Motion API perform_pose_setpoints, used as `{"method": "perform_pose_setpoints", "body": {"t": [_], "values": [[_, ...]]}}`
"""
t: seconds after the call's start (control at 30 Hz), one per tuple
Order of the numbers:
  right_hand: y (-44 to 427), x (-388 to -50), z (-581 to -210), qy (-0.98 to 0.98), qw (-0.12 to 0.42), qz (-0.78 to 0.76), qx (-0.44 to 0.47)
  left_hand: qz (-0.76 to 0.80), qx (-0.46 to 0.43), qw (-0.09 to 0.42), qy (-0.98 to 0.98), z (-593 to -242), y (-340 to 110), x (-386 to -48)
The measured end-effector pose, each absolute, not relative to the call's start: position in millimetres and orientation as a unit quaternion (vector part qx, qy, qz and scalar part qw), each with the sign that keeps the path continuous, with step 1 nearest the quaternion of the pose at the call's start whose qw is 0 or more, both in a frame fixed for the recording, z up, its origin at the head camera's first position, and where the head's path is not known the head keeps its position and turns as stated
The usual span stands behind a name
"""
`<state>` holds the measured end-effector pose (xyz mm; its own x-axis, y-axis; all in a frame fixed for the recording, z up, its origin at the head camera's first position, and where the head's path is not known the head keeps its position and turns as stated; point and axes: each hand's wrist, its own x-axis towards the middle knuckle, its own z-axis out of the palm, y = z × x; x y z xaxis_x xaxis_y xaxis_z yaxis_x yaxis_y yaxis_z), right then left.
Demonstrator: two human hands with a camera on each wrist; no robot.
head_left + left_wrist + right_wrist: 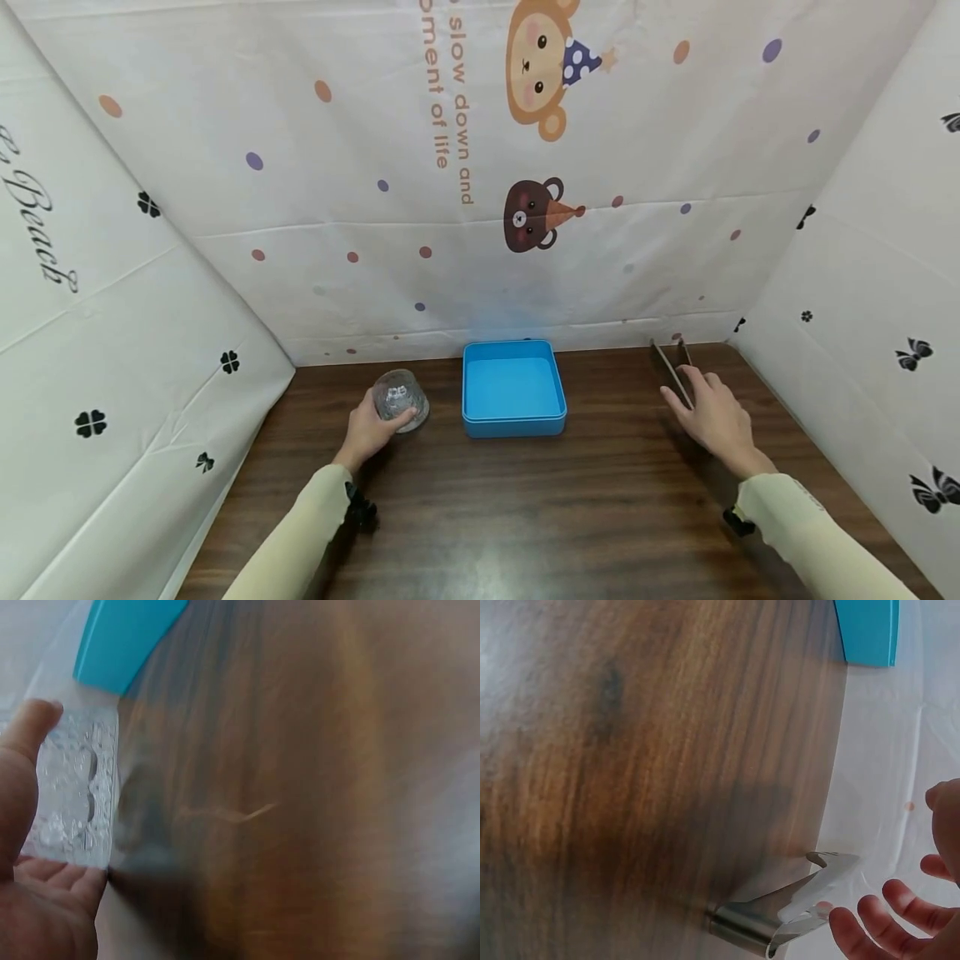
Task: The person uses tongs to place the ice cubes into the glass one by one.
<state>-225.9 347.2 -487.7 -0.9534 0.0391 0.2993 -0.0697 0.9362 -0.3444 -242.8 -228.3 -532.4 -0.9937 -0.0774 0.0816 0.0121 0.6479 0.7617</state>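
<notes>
In the head view my left hand [372, 425] holds a clear, textured glass bowl [397, 397] on the left part of the table. The left wrist view puts the thumb on one side of the bowl [71, 791] and the fingers along the other. Over on the right, my right hand [718, 417] is beside a shiny, bent metal piece [672, 375] with two arms. Its curled end and broad bend show in the right wrist view, where the metal piece [746, 926] lies close to the loosely spread fingers [881, 922]. No grip on it is visible.
A blue open box [513, 427] stands between the hands near the back edge of the dark wooden table [525, 508]. Printed white cloth [360, 292] hangs behind the table and on both sides.
</notes>
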Motion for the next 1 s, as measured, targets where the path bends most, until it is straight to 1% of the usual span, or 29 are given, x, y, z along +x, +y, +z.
{"method": "perform_pose_setpoints", "body": {"t": [0.27, 0.63, 1.0], "values": [[345, -223, -490, -0.969, 0.173, 0.175, 0.022, -0.417, 0.015, 0.037, -0.908, -528, -235, -268], [348, -223, -494, -0.968, 0.18, 0.172, 0.026, -0.413, 0.013, -0.006, -0.91, -524, -237, -278], [342, -224, -492, -0.969, 0.183, 0.162, 0.038, -0.4, 0.015, -0.002, -0.916, -523, -235, -284]]}}
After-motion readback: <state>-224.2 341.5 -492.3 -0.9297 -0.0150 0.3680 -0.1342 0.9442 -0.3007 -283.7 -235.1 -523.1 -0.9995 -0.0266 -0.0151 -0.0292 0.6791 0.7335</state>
